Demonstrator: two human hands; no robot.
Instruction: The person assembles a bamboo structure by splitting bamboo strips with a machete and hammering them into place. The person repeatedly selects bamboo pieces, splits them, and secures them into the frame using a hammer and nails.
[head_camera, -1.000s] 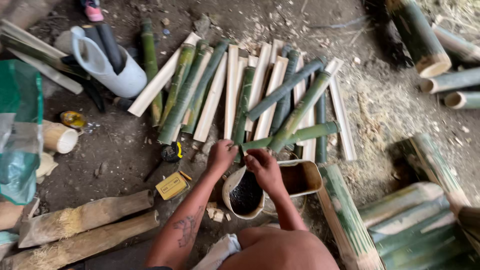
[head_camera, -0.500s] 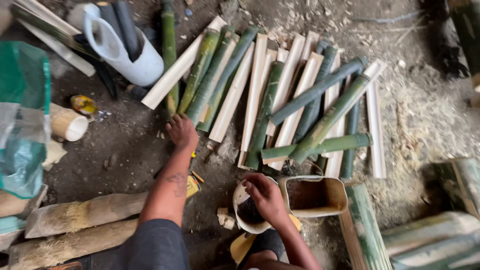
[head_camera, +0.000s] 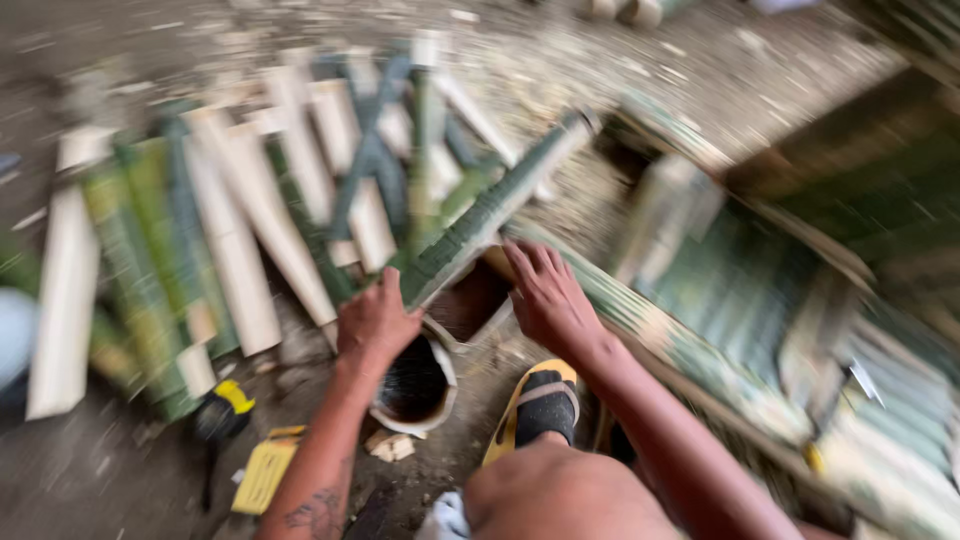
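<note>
The view is motion-blurred. My left hand (head_camera: 377, 320) grips the near end of a split green bamboo strip (head_camera: 495, 205) that slants up to the right. My right hand (head_camera: 545, 295) rests flat, fingers spread, on another green bamboo piece (head_camera: 670, 335) beside it. Just below my left hand stands a hollow bamboo tube section (head_camera: 415, 385) with a dark opening. Between my hands sits a second open bamboo section (head_camera: 472, 300). My foot in a yellow sandal (head_camera: 535, 410) is under my right forearm.
Many split bamboo strips (head_camera: 240, 240), pale and green, lie side by side on the dirt ground to the left and behind. Larger green bamboo halves (head_camera: 760, 300) pile up on the right. A yellow-and-black tool (head_camera: 225, 405) and a yellow flat object (head_camera: 262, 470) lie at lower left.
The camera swung right and closer. My left hand came back from the strips at the left and took hold of a green strip. My right hand moved off the tube onto the bamboo at right.
</note>
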